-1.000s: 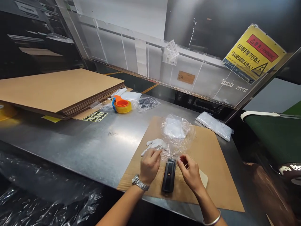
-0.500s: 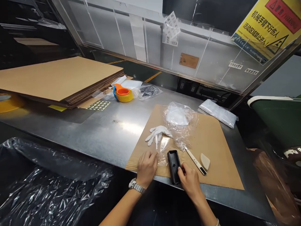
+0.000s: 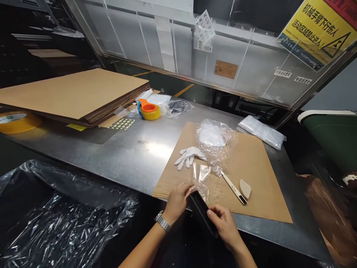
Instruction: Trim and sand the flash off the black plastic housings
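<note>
Both hands hold a long black plastic part (image 3: 203, 211) off the front edge of the metal table (image 3: 131, 156). My left hand (image 3: 177, 201) grips its far end, where a small clear plastic film (image 3: 201, 178) trails up onto the cardboard sheet (image 3: 251, 175). My right hand (image 3: 223, 225) grips the near end. A white glove (image 3: 189, 156) and a crumpled clear bag (image 3: 216, 143) lie just beyond on the cardboard.
A thin white tool (image 3: 233, 183) and a beige wedge (image 3: 245, 188) lie right of the film. A stack of cardboard sheets (image 3: 72, 95), an orange tape dispenser (image 3: 148, 110) and a sticker sheet (image 3: 121, 124) sit at the back left. A clear-lined bin (image 3: 55, 219) stands below left.
The black part has been lifted from the cardboard and drawn toward me past the table edge, with both hands on it. The clear film has come partly away from it.
</note>
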